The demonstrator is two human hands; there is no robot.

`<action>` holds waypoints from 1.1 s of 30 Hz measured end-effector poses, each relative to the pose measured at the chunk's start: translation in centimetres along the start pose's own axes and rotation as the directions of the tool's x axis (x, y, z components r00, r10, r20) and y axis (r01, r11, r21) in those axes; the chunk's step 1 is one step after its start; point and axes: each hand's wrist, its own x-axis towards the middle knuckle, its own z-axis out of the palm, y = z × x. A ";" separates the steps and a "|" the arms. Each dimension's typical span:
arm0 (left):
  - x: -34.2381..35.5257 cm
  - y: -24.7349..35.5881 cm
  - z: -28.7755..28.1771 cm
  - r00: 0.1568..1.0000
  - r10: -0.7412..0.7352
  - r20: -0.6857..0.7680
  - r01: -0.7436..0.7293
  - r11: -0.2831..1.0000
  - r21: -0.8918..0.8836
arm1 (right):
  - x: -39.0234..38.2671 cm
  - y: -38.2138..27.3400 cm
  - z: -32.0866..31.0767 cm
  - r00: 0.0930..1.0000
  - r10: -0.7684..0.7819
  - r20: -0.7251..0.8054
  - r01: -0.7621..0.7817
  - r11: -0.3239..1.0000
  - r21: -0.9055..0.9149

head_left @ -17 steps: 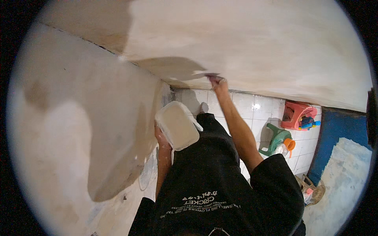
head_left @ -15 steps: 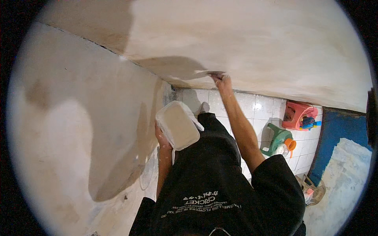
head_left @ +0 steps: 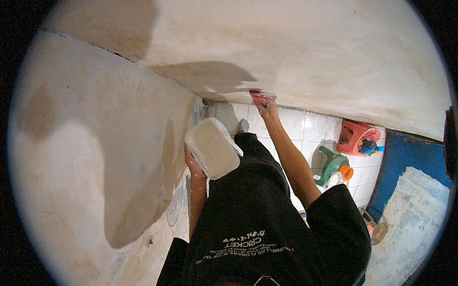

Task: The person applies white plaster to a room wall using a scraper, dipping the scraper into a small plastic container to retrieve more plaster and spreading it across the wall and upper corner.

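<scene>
Scraper (head_left: 263,97) tilted, face now showing; right hand (head_left: 268,111) pinches it, arm (head_left: 295,159) stretched far. Left hand (head_left: 193,165) grips tub (head_left: 201,158), fingertips hidden from me.

My tub (head_left: 213,148) to the left, my scraper (head_left: 263,97) ahead and to the right of it.
My left hand (head_left: 193,162) is along the left side of the tub, between it and the left wall (head_left: 71,167). My right hand (head_left: 267,108) has the scraper at the low part of the front wall (head_left: 310,57), which meets the left wall in a corner ahead of the tub. On the floor (head_left: 291,124), to the right of my right forearm (head_left: 288,148), a stool (head_left: 350,138) is near the front wall; a plastic piece (head_left: 329,168) is nearer to me, a cup (head_left: 346,171) at its right. Farther right is the right-hand wall (head_left: 398,167).
</scene>
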 end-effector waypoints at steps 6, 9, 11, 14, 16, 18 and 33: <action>-0.8 0.5 -0.5 0.999 -0.051 0.015 0.052 0.992 -0.111 | -6.5 -1.4 3.7 0.998 0.069 -0.008 -0.062 0.935 0.348; 0.3 -0.2 -2.1 0.999 -0.025 0.043 0.028 0.997 -0.071 | -9.7 -1.3 4.7 0.982 0.139 -0.131 -0.093 0.947 0.308; 0.5 -0.3 -2.0 0.996 -0.014 0.088 0.018 0.998 -0.054 | -7.9 0.4 2.2 0.994 0.103 -0.035 -0.102 0.994 0.046; 0.5 -0.2 -0.7 1.000 -0.016 0.019 0.016 1.000 -0.011 | -1.5 1.9 -0.1 0.958 -0.172 0.230 0.241 0.917 -0.318; 0.2 0.1 0.1 0.999 -0.023 0.031 0.024 1.000 -0.012 | 0.9 0.2 1.3 0.965 -0.147 0.215 0.212 0.922 -0.324; -0.4 0.6 0.4 0.999 -0.015 0.040 0.016 1.000 -0.026 | -1.2 -2.4 4.6 0.972 -0.092 0.216 0.192 0.842 -0.504; -0.7 0.3 -0.6 0.999 -0.017 -0.039 0.017 1.000 0.000 | -4.8 -0.2 3.8 0.772 -0.360 0.524 0.633 0.357 -0.687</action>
